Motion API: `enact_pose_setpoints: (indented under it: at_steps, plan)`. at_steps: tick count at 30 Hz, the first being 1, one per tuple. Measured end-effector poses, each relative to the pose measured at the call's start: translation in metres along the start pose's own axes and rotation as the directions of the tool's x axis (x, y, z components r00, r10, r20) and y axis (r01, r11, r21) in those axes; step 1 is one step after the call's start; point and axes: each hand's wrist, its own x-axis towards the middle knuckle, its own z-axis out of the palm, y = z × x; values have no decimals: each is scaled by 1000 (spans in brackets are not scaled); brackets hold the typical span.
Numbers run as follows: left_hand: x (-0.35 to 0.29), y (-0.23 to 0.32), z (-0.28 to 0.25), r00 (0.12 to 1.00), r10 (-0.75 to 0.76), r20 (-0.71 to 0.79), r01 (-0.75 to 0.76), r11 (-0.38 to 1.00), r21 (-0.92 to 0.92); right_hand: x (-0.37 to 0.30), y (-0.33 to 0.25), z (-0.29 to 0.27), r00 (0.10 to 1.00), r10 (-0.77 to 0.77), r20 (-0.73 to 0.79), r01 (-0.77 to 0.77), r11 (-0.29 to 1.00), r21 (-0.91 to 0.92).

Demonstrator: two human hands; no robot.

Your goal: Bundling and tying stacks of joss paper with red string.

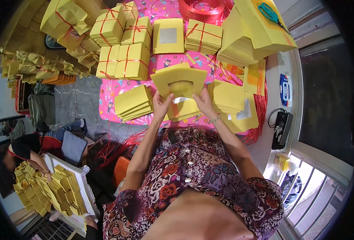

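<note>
Between my two hands, raised over the near part of the table, is a small bent stack of yellow joss paper (179,76) with a dark metallic patch on its face. My left hand (161,106) pinches its lower left edge, thumb in front. At the lower right edge my right hand (203,104) grips in the same way. Below the held sheets lies more yellow paper (185,110) with a bit of silver foil showing. Left of my hands sits a loose stack (134,103); another stack (229,96) is on the right, beside sheets with a silver square (245,110).
Bundles tied with red string (133,60) stand along the table's far side on a pink patterned cloth (109,98). A red string coil (203,10) and teal-handled scissors (268,12) lie farther back. At lower left, another person (29,148) works at a white table (91,196).
</note>
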Motion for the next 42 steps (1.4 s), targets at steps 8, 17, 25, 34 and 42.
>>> enact_pose_setpoints:
  at_steps: [8, 17, 25, 34, 42]
  plan:
    - [-3, -14, -1, 1000, -5, -8, 5, 1000, 12, -2, 6, -5, 1000, 18, -25, -19, 1000, -18]
    - [1, -19, -1, 1000, -12, -2, 12, 999, 38, 4, -3, -6, 997, -80, -22, 70, 955, -287]
    - [1, 22, 7, 996, -89, -18, 91, 987, 135, 13, -21, -16, 991, 132, 11, -126, 963, -237]
    - [-18, -2, -15, 812, -584, 15, 582, 807, -100, -4, -6, -32, 811, 567, 148, -512, 808, -290]
    - [-16, 21, -15, 661, -734, 152, 745, 619, -248, 1, -68, -41, 892, 17, 451, 376, 527, -762]
